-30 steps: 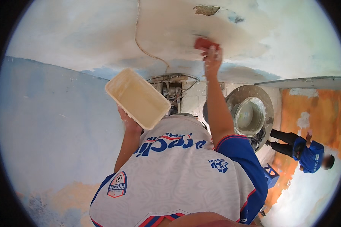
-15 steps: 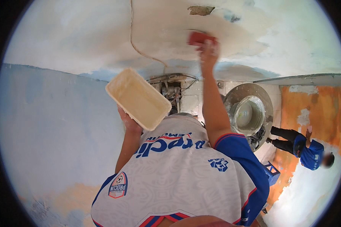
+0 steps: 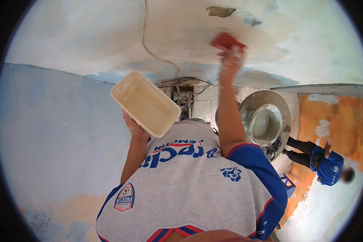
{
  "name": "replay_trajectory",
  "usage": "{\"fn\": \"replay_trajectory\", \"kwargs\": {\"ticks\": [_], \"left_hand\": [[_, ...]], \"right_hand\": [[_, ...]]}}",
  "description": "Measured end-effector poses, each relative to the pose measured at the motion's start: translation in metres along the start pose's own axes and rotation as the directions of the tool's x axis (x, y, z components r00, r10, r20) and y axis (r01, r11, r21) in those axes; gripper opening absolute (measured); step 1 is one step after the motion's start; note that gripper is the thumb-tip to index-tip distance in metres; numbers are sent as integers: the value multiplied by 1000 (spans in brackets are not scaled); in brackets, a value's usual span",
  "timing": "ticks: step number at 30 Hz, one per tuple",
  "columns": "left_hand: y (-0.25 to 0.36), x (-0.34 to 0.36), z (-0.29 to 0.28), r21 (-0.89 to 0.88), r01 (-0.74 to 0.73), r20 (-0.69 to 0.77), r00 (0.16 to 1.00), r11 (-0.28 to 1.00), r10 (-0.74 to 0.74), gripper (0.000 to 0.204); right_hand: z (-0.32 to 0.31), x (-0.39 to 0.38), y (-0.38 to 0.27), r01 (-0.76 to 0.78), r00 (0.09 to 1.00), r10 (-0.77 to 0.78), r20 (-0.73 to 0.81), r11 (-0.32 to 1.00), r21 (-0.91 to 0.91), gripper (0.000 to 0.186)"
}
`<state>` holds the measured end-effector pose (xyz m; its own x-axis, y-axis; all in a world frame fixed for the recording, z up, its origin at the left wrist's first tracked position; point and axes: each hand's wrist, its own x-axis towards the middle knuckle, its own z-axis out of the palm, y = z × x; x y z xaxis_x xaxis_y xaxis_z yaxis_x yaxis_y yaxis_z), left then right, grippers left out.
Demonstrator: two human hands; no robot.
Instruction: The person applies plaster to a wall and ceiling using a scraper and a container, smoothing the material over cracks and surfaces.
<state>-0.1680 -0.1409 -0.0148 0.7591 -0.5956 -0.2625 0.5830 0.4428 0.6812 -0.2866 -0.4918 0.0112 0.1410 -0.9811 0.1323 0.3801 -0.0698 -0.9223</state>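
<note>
My left hand grips the lower left side of a cream rectangular tub, coated inside with pale putty. The tub is tilted so its inside shows, and most of my fingers are behind it. My right arm stretches up to the whitish plastered wall. There my right hand, speckled white and a little blurred, is closed on a red putty spreader. The spreader is at the wall; whether its edge touches cannot be seen. Above it the plaster has a broken brown patch.
A putty-smeared bucket stands on a round grey base at right. Pipes and hoses run at the wall's foot. A cable hangs down the wall. A co-worker in blue stands by the orange wall.
My right hand has shifted right and slightly down along the wall with the spreader, which is now more tilted. The tub barely moved. The co-worker's arm and body changed position slightly.
</note>
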Motion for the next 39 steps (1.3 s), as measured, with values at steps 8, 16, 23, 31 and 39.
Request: {"fn": "replay_trajectory", "kwargs": {"ticks": [8,16,23,31,39], "left_hand": [[9,-5,0,-51,76,-15,997,996,-77,64],[12,-5,7,-57,58,-15,998,997,-59,63],[12,2,14,-69,82,72,994,994,-77,64],[14,-5,7,-78,67,6,998,995,-67,65],[5,1,7,-76,123,-100,986,989,-131,67]], "right_hand": [[27,-50,3,29,976,10,219,985,-172,23],[-73,11,-29,101,978,-116,-174,991,-90,34],[21,-51,1,-98,966,142,214,974,-203,30],[-28,19,-45,133,985,-150,-91,976,-170,33],[34,-44,21,49,968,0,253,981,-185,27]]}}
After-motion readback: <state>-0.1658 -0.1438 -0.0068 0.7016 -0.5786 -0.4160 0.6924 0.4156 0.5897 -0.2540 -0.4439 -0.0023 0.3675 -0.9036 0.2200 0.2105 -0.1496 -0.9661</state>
